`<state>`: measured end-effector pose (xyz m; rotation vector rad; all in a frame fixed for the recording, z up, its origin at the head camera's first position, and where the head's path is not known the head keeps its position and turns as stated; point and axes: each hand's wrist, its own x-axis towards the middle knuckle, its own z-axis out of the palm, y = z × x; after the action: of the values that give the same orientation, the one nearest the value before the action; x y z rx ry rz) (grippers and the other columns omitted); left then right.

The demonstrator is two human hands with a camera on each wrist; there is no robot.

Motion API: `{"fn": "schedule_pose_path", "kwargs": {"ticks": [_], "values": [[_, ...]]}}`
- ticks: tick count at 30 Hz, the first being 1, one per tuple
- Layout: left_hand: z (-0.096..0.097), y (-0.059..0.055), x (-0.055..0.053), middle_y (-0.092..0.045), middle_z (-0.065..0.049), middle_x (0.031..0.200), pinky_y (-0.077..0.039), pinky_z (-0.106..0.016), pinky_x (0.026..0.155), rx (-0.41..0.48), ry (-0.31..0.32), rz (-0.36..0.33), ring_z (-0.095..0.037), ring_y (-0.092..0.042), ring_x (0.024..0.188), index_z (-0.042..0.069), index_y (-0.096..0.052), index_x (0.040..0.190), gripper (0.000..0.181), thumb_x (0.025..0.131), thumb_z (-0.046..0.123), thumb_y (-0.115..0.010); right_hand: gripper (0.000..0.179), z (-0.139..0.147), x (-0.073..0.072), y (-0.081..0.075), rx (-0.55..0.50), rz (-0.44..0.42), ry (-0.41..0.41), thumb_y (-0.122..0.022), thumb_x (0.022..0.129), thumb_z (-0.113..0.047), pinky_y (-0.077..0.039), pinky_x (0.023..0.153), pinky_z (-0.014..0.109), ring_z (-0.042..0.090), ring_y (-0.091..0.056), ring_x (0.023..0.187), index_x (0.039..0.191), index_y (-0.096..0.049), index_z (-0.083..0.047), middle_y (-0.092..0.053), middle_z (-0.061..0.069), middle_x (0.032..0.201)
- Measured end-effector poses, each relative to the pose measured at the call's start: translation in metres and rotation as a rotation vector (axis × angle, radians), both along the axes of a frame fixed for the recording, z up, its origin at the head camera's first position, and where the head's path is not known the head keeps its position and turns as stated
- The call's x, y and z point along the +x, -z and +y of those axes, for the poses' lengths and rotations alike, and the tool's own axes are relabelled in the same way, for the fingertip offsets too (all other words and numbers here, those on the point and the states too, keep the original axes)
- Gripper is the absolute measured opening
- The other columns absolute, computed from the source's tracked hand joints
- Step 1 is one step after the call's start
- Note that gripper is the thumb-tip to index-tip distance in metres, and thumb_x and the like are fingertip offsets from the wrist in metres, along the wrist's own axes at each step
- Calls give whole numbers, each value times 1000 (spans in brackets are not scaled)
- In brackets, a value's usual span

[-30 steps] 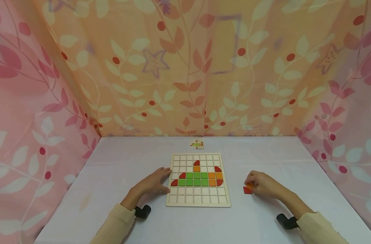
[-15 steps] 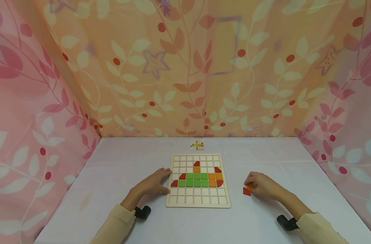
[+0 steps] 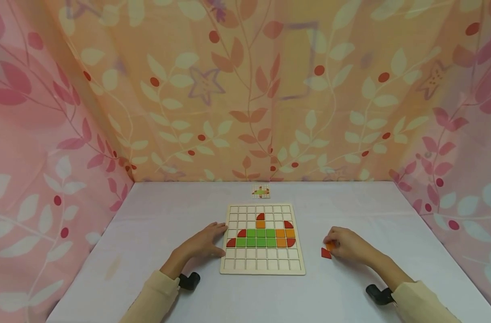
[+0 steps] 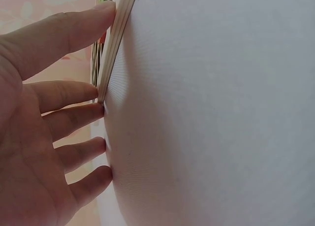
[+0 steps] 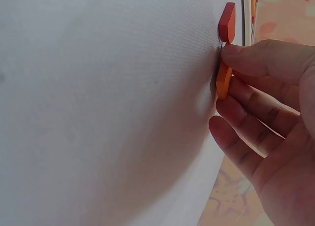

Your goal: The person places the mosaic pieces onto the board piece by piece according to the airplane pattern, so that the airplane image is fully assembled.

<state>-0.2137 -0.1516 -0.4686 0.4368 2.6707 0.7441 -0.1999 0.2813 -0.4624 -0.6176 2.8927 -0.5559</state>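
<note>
On the table lies a square wooden grid board (image 3: pixel 263 265) bearing green, orange and red tiles set together in a shape. Beside its left edge is my left hand (image 3: pixel 205 240), fingers spread; in the left wrist view the thumb and index fingertip touch the board's side, and the other fingertips meet the cloth. To the right of the board, my right hand (image 3: pixel 346 243) pinches an orange tile (image 5: pixel 224 83) between thumb and fingers, low at the table. A red tile with one rounded corner (image 5: pixel 227 23) lies right by the thumb, next to the orange one.
A small pattern card (image 3: pixel 260 191) printed with a coloured grid lies behind the board. Patterned curtains (image 3: pixel 245 89) enclose the white-covered table (image 3: pixel 168 206) at the back and both sides. Black camera mounts (image 3: pixel 378 294) sit at both wrists.
The red tile has shifted slightly left, away from my right fingers. My left hand and the board stay in place.
</note>
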Motion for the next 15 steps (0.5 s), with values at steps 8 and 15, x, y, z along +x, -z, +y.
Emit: {"fn": "schedule_pose_path", "kwargs": {"ticks": [8,15], "values": [[0,2,-1,-39,-10,155,-26,-56,118,1,-2,0,-36,-23,149,6,-46,145,80,75,19,-83,19,-3,-2,-3,-67,-10,34,-76,78,-4,-52,72,21,10,-54,81,97,-75,-8,-62,-6,89],[0,2,-3,-38,-10,156,-26,-55,118,-7,-5,-6,-35,-23,149,8,-45,146,80,76,20,-83,20,-12,-3,-9,-132,-29,34,-76,80,-6,-53,72,20,11,-55,82,100,-74,-6,-63,-4,91]]}}
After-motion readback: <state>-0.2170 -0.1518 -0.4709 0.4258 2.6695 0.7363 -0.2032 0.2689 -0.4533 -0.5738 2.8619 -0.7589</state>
